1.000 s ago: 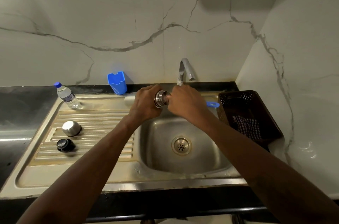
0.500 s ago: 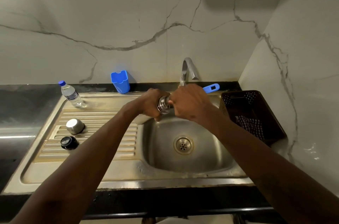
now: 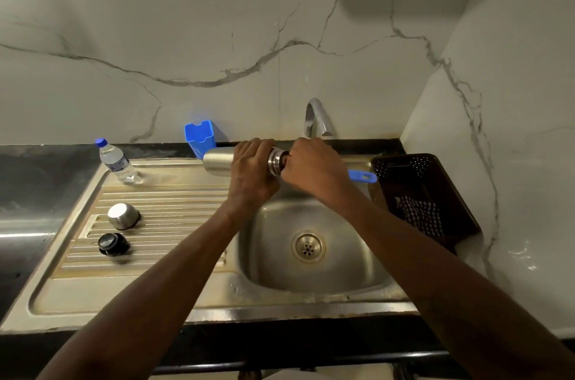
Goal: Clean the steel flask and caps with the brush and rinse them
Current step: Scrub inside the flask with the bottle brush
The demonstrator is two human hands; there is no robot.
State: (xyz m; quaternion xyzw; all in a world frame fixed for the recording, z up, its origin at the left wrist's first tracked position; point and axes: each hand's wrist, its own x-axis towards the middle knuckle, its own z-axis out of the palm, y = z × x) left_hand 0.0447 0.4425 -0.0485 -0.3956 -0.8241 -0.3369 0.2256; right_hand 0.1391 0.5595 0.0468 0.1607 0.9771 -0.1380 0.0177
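Note:
The steel flask (image 3: 219, 161) lies level above the back of the sink basin (image 3: 273, 255), mouth pointing right. My left hand (image 3: 253, 171) grips it near the neck. My right hand (image 3: 314, 171) is curled round the brush at the flask's mouth; only the brush's blue handle end (image 3: 362, 176) shows past the hand, and the bristles are hidden. A steel cap (image 3: 123, 216) and a black cap (image 3: 113, 244) sit on the ribbed drainboard (image 3: 174, 224) to the left.
A tap (image 3: 315, 116) rises behind my hands. A small water bottle (image 3: 117, 162) and a blue holder (image 3: 199, 137) stand at the back left. A dark perforated basket (image 3: 417, 193) with a checked cloth sits right of the basin, against the wall.
Both hands have lifted slightly and the flask has turned level, its body now showing to the left. The blue brush handle has dropped from pointing up-right to pointing right.

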